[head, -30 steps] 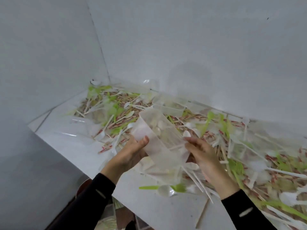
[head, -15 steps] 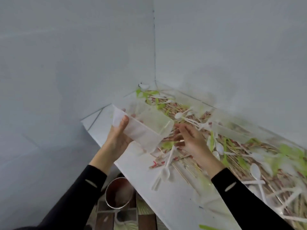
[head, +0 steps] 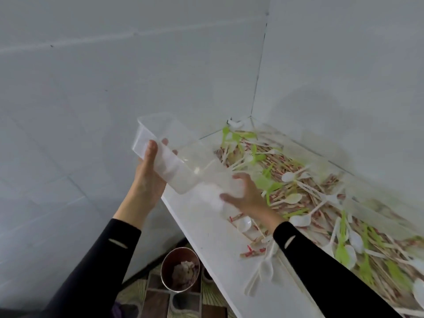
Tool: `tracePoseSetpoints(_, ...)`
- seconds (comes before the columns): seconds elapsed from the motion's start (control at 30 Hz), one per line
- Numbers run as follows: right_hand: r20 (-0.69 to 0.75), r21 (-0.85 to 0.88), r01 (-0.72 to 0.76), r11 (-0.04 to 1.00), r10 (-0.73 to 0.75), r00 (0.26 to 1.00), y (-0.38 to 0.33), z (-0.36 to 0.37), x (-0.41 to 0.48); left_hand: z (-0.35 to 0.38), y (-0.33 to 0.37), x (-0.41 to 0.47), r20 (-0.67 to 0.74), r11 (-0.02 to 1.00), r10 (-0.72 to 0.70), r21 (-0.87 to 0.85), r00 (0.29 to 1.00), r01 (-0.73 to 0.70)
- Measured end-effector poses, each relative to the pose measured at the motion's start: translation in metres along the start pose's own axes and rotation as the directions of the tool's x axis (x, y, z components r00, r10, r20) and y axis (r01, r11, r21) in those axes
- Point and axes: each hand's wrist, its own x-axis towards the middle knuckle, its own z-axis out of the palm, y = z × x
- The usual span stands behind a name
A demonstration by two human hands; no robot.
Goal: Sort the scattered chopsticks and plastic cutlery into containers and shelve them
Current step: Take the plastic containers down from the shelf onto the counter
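My left hand (head: 148, 175) grips a clear plastic container (head: 169, 157) by its side, thumb on the outer wall, holding it tilted above the left end of the white table (head: 206, 244). My right hand (head: 246, 196) is spread with fingers curved around a second clear container (head: 220, 187), blurred, low over the table. Wrapped chopsticks (head: 282, 166), white plastic spoons (head: 300, 220) and green plastic cutlery (head: 263, 182) lie scattered across the table to the right.
Grey walls meet in a corner (head: 254, 106) behind the table. A metal pot (head: 180, 269) stands on the patterned floor below the table's left edge. More clear containers (head: 371, 207) sit among the cutlery at the right.
The view has swung left. My left hand has lifted its container up and left, past the table's end. My right hand has moved onto a second clear container.
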Motion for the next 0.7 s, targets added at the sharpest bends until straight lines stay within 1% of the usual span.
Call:
tracePoseSetpoints(0.03, -0.018, 0.168, -0.040, 0.985, 0.044, 0.999, -0.003, -0.015, -0.001, 0.003, 0.000, 0.004, -0.014, 1.000, 0.003, 0.001, 1.000, -0.003)
tracePoseSetpoints(0.07, -0.018, 0.341, -0.089, 0.936, 0.101, 0.995, -0.007, -0.031, -0.002, 0.006, -0.001, 0.008, -0.020, 1.000, 0.011, -0.005, 1.000, -0.011)
tracePoseSetpoints(0.1, -0.003, 0.515, -0.118, 0.849, 0.139, 0.990, -0.010, -0.047, -0.004, 0.013, -0.003, 0.013, -0.012, 1.000, 0.020, -0.014, 1.000, -0.020)
tracePoseSetpoints(0.13, 0.014, 0.663, -0.118, 0.739, 0.145, 0.989, -0.012, -0.063, -0.005, 0.019, -0.006, 0.017, 0.001, 0.999, 0.030, -0.020, 1.000, -0.030)
tracePoseSetpoints(0.17, 0.011, 0.775, -0.094, 0.625, 0.136, 0.991, -0.015, -0.077, -0.007, 0.027, -0.010, 0.021, 0.018, 0.999, 0.044, -0.014, 0.999, -0.043)
tracePoseSetpoints(0.23, -0.002, 0.911, -0.037, 0.411, 0.094, 0.996, -0.022, -0.097, -0.016, 0.043, -0.024, 0.030, 0.012, 0.996, 0.088, 0.013, 0.996, -0.088)
tracePoseSetpoints(0.27, 0.025, 0.941, -0.045, 0.336, 0.063, 0.998, -0.027, -0.102, -0.022, 0.051, -0.031, 0.034, -0.011, 0.995, 0.098, 0.027, 0.995, -0.097)
tracePoseSetpoints(0.3, 0.058, 0.952, -0.066, 0.300, 0.034, 0.998, -0.032, -0.107, -0.029, 0.060, -0.040, 0.036, -0.015, 0.995, 0.087, 0.048, 0.996, -0.086)
tracePoseSetpoints(0.33, 0.099, 0.942, -0.101, 0.319, 0.024, 0.995, -0.035, -0.108, -0.035, 0.068, -0.050, 0.038, 0.005, 0.996, 0.071, 0.061, 0.997, -0.071)
tracePoseSetpoints(0.37, 0.138, 0.911, -0.143, 0.386, 0.040, 0.990, -0.039, -0.110, -0.041, 0.075, -0.060, 0.040, 0.049, 0.996, 0.050, 0.069, 0.998, -0.053)
tracePoseSetpoints(0.4, 0.158, 0.850, -0.188, 0.493, 0.101, 0.982, -0.039, -0.112, -0.044, 0.083, -0.072, 0.044, 0.102, 0.996, 0.018, 0.084, 0.995, -0.027)
tracePoseSetpoints(0.43, 0.132, 0.753, -0.226, 0.618, 0.195, 0.972, -0.039, -0.113, -0.044, 0.089, -0.082, 0.046, 0.149, 0.993, -0.022, 0.116, 0.989, 0.005)
tracePoseSetpoints(0.47, 0.045, 0.634, -0.251, 0.732, 0.289, 0.956, -0.037, -0.115, -0.043, 0.094, -0.091, 0.050, 0.174, 0.987, -0.075, 0.151, 0.982, 0.048)
tracePoseSetpoints(0.5, -0.077, 0.520, -0.273, 0.810, 0.363, 0.929, -0.033, -0.117, -0.041, 0.100, -0.098, 0.052, 0.182, 0.978, -0.125, 0.191, 0.975, 0.089)
tracePoseSetpoints(0.53, -0.195, 0.454, -0.277, 0.847, 0.398, 0.896, -0.025, -0.122, -0.040, 0.106, -0.103, 0.054, 0.191, 0.968, -0.163, 0.222, 0.968, 0.119)
tracePoseSetpoints(0.57, -0.270, 0.449, -0.264, 0.853, 0.411, 0.871, -0.019, -0.128, -0.040, 0.112, -0.106, 0.055, 0.225, 0.963, -0.189, 0.232, 0.956, 0.136)
tracePoseSetpoints(0.6, -0.310, 0.534, -0.215, 0.818, 0.426, 0.850, -0.015, -0.137, -0.041, 0.120, -0.110, 0.056, 0.283, 0.963, -0.216, 0.222, 0.934, 0.155)
tracePoseSetpoints(0.63, -0.305, 0.650, -0.139, 0.747, 0.424, 0.853, -0.013, -0.144, -0.045, 0.127, -0.112, 0.054, 0.337, 0.964, -0.240, 0.195, 0.910, 0.182)
tracePoseSetpoints(0.67, -0.268, 0.758, -0.063, 0.649, 0.397, 0.878, -0.012, -0.153, -0.050, 0.137, -0.113, 0.050, 0.379, 0.965, -0.251, 0.169, 0.891, 0.200)
tracePoseSetpoints(0.7, -0.206, 0.821, -0.027, 0.570, 0.340, 0.918, -0.012, -0.160, -0.054, 0.144, -0.113, 0.045, 0.410, 0.964, -0.264, 0.150, 0.873, 0.221)
